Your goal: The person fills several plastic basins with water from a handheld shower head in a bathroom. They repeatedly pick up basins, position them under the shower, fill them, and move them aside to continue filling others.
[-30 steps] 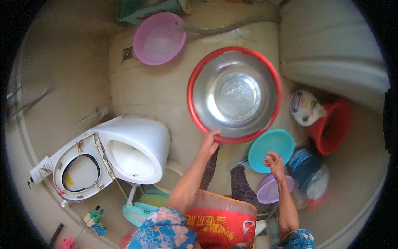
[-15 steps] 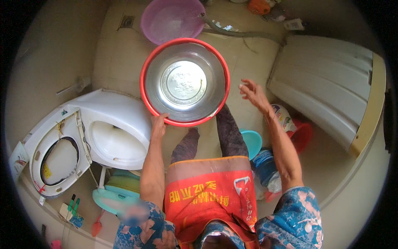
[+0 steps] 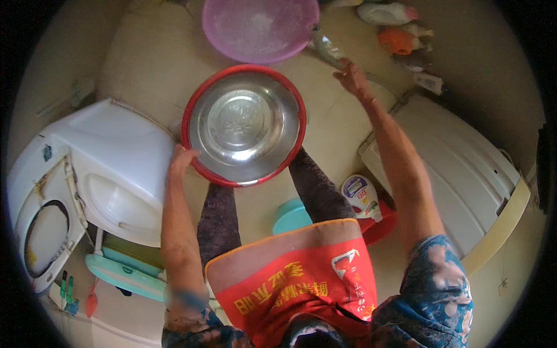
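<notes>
A steel basin (image 3: 239, 124) with a red outer rim is tilted in front of my legs, its shiny inside showing. My left hand (image 3: 181, 161) is closed on its lower left rim, thumb on the inner side. My right hand (image 3: 353, 80) is stretched out to the far right, fingers apart, right by a grey hose (image 3: 328, 49). Whether the fingertips touch the hose I cannot tell. The hose's end lies at the edge of a purple basin (image 3: 261, 49) on the floor beyond the steel one.
A white toilet (image 3: 125, 168) with its seat raised stands on the left, beside green tubs (image 3: 127, 275). On the right lies a large white ribbed panel (image 3: 447, 168). A white bottle (image 3: 361, 194), a red basin (image 3: 383, 225) and a turquoise basin (image 3: 292, 216) are near my legs. Several bottles (image 3: 386, 13) line the far wall.
My right hand has moved forward from beside the steel basin to the hose. My left hand keeps its grip on the rim. The view has shifted, bringing the far bottles further in.
</notes>
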The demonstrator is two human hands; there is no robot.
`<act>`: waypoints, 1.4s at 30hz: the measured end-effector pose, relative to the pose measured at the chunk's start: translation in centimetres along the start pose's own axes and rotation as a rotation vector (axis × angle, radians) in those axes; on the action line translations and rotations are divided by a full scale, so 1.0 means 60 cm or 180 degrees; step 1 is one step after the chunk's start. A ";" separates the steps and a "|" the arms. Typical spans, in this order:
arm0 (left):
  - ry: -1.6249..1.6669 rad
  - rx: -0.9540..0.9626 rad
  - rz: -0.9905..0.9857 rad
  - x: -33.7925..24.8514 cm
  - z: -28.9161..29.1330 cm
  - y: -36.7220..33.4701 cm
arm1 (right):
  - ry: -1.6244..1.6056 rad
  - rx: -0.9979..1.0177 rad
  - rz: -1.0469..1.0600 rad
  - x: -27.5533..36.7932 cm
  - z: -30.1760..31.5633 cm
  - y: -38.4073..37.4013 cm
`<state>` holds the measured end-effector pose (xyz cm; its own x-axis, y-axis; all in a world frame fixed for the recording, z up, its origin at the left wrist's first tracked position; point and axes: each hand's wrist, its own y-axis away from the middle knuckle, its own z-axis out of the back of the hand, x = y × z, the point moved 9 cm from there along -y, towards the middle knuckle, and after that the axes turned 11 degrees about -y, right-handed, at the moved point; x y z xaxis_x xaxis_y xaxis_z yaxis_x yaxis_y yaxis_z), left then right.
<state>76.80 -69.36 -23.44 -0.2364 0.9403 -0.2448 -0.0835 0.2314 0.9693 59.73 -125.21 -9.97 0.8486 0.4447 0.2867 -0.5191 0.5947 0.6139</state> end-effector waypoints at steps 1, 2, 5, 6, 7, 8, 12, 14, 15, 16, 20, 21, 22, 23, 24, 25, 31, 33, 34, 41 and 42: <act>-0.0154 -0.0080 0.0076 0.023 0.001 -0.022 | 0.0073 0.0040 -0.0036 -0.015 -0.011 -0.016; -0.0270 -0.0258 -0.0008 0.029 0.003 -0.053 | 0.0122 0.0007 0.0013 -0.024 -0.020 -0.035; -0.0571 -0.0263 0.0152 0.063 -0.020 -0.116 | 0.0207 -0.0041 -0.0061 -0.066 -0.043 -0.065; -0.0708 -0.0265 0.0233 0.065 -0.026 -0.133 | 0.0172 -0.0110 -0.0020 -0.077 -0.041 -0.070; -0.0535 -0.0119 0.0072 0.054 -0.038 -0.146 | 0.0140 -0.0242 -0.0063 -0.086 -0.038 -0.080; -0.0399 -0.0016 -0.0088 0.041 -0.050 -0.154 | 0.0211 -0.0374 0.0282 -0.079 -0.036 -0.082; -0.0448 0.0101 -0.0401 -0.020 -0.063 -0.161 | 0.0205 -0.0655 0.0052 -0.101 -0.041 -0.110; -0.0903 -0.0160 -0.0159 -0.033 -0.045 -0.161 | 0.0141 -0.0725 0.0073 -0.097 -0.056 -0.125; -0.1095 -0.0314 0.0071 -0.034 -0.033 -0.161 | 0.0059 -0.0790 0.0227 -0.088 -0.060 -0.131; -0.1048 -0.0040 -0.0069 -0.048 -0.041 -0.165 | 0.0213 -0.1019 0.0567 -0.067 -0.061 -0.132; -0.1024 0.0464 -0.0258 -0.075 -0.053 -0.175 | 0.0133 -0.1129 0.0814 -0.028 -0.083 -0.141; -0.1081 0.0435 -0.0335 -0.082 -0.047 -0.176 | -0.0065 -0.1035 0.0883 -0.015 -0.089 -0.143; -0.1093 0.0336 -0.0218 -0.081 -0.044 -0.179 | -0.0232 -0.0863 0.0799 -0.013 -0.096 -0.146; -0.0971 0.0385 -0.0338 -0.089 -0.043 -0.179 | -0.0421 -0.0753 0.0918 0.002 -0.099 -0.149; -0.0912 0.0503 -0.0385 -0.094 -0.050 -0.179 | -0.0456 -0.0779 0.0873 0.005 -0.100 -0.148; -0.0820 0.0626 -0.0509 -0.103 -0.054 -0.177 | -0.0492 -0.0717 0.0601 0.001 -0.102 -0.154; -0.0780 0.0947 -0.0506 -0.132 -0.049 -0.173 | -0.0752 -0.0735 0.0882 0.023 -0.121 -0.163; -0.0814 0.1148 -0.0643 -0.147 -0.048 -0.167 | -0.0801 -0.0619 0.0959 0.027 -0.130 -0.160; -0.0865 0.1412 -0.0625 -0.151 -0.050 -0.163 | -0.0688 -0.0601 0.1036 0.033 -0.128 -0.156; -0.0744 0.1457 -0.0185 -0.257 0.069 -0.205 | 0.0192 -0.0332 0.1416 0.068 -0.073 -0.151; -0.0620 0.1242 -0.0479 -0.297 0.091 -0.208 | 0.0456 -0.0085 0.1015 0.048 -0.077 -0.153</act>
<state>87.34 -87.61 -31.03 -0.0601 0.9098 -0.4106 0.2765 0.4105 0.8689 66.46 -126.29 -18.21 0.6213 0.6993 0.3535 -0.7597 0.4272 0.4902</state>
